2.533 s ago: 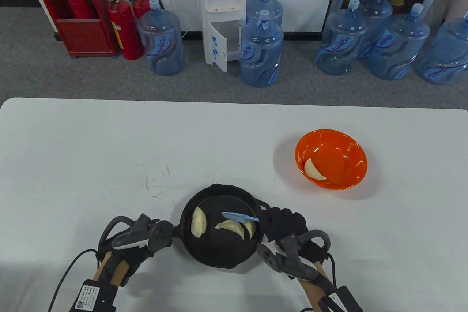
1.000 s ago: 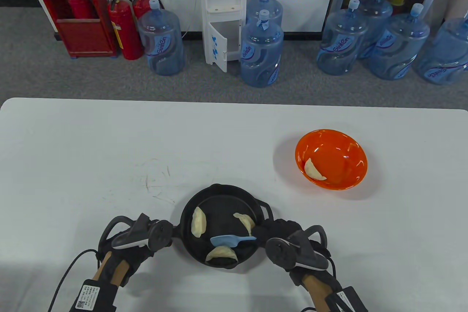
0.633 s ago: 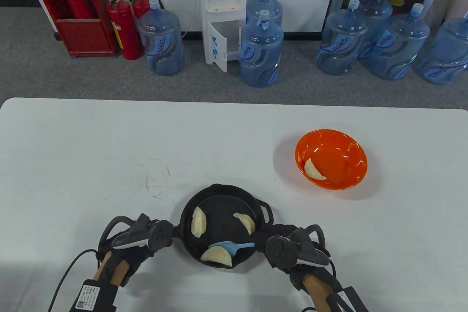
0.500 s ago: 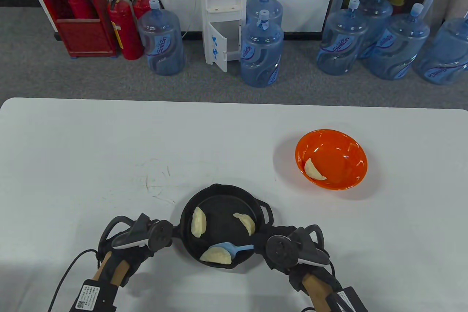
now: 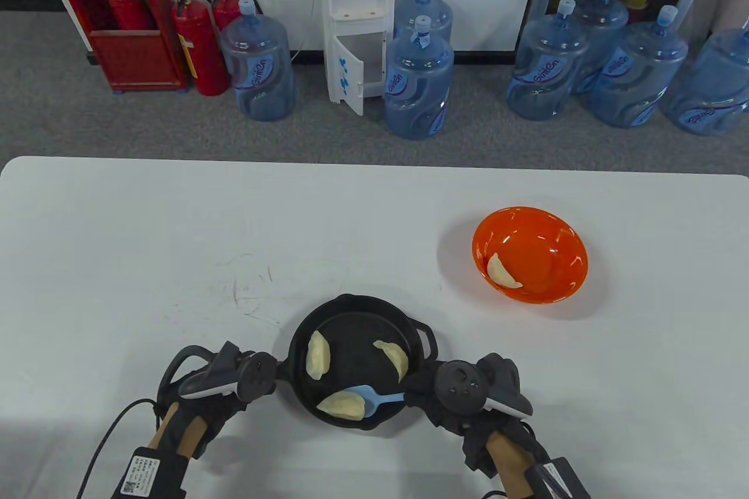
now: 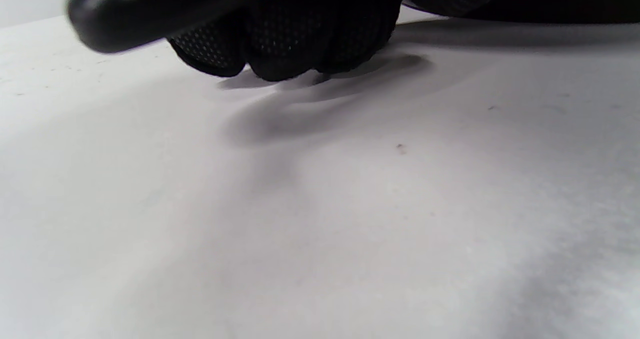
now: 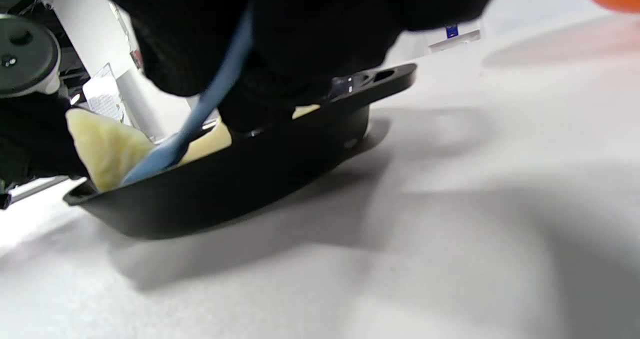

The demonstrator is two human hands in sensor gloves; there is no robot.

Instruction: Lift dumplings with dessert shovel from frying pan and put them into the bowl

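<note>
A black frying pan (image 5: 351, 312) sits near the table's front edge with three pale dumplings in it. My right hand (image 5: 436, 396) grips the blue dessert shovel (image 5: 374, 396), whose blade lies against the front dumpling (image 5: 339, 405) at the pan's near wall; the shovel (image 7: 200, 114) and that dumpling (image 7: 102, 146) also show in the right wrist view. My left hand (image 5: 234, 388) holds the pan's handle (image 5: 282, 373), its fingers (image 6: 280, 44) curled. The other dumplings lie at the pan's left (image 5: 318, 354) and right (image 5: 395, 357). The orange bowl (image 5: 562, 236) at the right holds one dumpling (image 5: 501, 272).
The white table (image 5: 146, 230) stretches far to the left and behind the pan. Water bottles (image 5: 418, 78), a dispenser (image 5: 357, 19) and red fire extinguishers (image 5: 199, 48) stand on the floor beyond the far edge.
The shovel swept one dumpling from the pan's middle to its near wall and has slid further left against it. My right hand rolled over. The left hand stayed still.
</note>
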